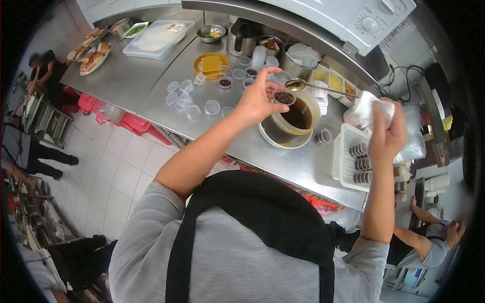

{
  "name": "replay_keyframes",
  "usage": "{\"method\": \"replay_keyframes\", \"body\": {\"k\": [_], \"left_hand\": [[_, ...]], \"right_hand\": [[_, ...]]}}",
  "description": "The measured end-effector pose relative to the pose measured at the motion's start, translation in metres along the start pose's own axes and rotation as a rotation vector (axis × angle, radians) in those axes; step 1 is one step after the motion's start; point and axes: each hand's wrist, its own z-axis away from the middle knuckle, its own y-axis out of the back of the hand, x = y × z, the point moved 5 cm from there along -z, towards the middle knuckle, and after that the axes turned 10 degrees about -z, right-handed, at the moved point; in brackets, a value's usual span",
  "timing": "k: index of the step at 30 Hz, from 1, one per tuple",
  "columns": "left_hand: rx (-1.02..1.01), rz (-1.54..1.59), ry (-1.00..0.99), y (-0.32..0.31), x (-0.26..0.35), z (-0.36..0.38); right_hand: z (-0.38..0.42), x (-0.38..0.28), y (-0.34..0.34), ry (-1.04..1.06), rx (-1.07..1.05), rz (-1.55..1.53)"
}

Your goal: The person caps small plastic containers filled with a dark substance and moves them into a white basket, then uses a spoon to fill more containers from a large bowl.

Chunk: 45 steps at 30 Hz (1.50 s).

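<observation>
My left hand (257, 101) holds a small clear cup of dark sauce (284, 97) over a large bowl of dark brown liquid (298, 115) on the steel counter (151, 86). My right hand (386, 134) grips a white cloth (371, 108) together with the end of a long metal ladle (296, 84). The ladle's bowl hovers just above the cup. Several empty small cups (188, 98) lie spread on the counter to the left. A few filled cups (225, 82) stand behind them.
A white basket (341, 151) with rows of filled lidded cups stands at the right. At the back are a yellow plate (211, 64), a kettle (242, 38), a plastic box (159, 38) and trays of bread (93, 53). Other people stand at the left (45, 70) and lower right (429, 242).
</observation>
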Motion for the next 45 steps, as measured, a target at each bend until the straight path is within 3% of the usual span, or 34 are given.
{"method": "replay_keyframes", "body": {"k": [3, 6, 8, 14, 17, 20, 23, 25, 29, 32, 35, 38, 41, 45], "left_hand": [[0.075, -0.079, -0.02, 0.034, -0.024, 0.001], [0.149, -0.31, 0.055, 0.071, -0.06, 0.006], [0.15, -0.562, 0.186, 0.086, -0.082, 0.01], [0.111, -0.742, 0.215, 0.065, -0.155, -0.015], [0.068, -0.814, 0.282, 0.055, -0.172, -0.029], [0.062, -0.816, 0.281, 0.064, -0.151, -0.027], [-0.06, -0.894, 0.153, 0.093, -0.126, -0.018], [-0.211, -1.147, -0.032, 0.1, -0.131, 0.001], [-0.317, -1.309, -0.269, 0.094, -0.177, 0.021], [-0.208, -1.101, -0.084, 0.101, -0.2, 0.018], [-0.053, -0.889, 0.122, 0.118, -0.154, 0.026], [0.038, -0.382, 0.209, 0.129, -0.143, 0.033], [0.136, -0.068, 0.207, 0.128, -0.111, 0.034], [0.105, -0.107, 0.065, 0.115, -0.067, 0.027]], "right_hand": [[-0.003, 0.02, 0.004, -0.14, 0.1, -0.06], [-0.001, 0.041, 0.0, -0.231, 0.041, -0.021], [0.005, 0.044, -0.012, -0.17, -0.052, 0.087], [0.029, 0.05, -0.056, 0.076, -0.247, 0.212], [0.034, 0.048, -0.072, 0.103, -0.337, 0.232], [0.038, 0.055, -0.083, 0.081, -0.34, 0.18], [0.039, 0.065, -0.089, 0.073, -0.344, 0.171], [0.041, 0.076, -0.096, 0.026, -0.36, 0.153], [0.051, 0.104, -0.116, -0.138, -0.332, 0.102], [0.058, 0.12, -0.133, -0.225, -0.375, 0.073], [0.057, 0.122, -0.136, -0.409, -0.456, 0.067], [0.061, 0.14, -0.133, -0.595, -0.455, -0.017], [0.067, 0.154, -0.121, -0.794, -0.379, -0.187], [0.076, 0.17, -0.108, -1.079, -0.314, -0.374]]}}
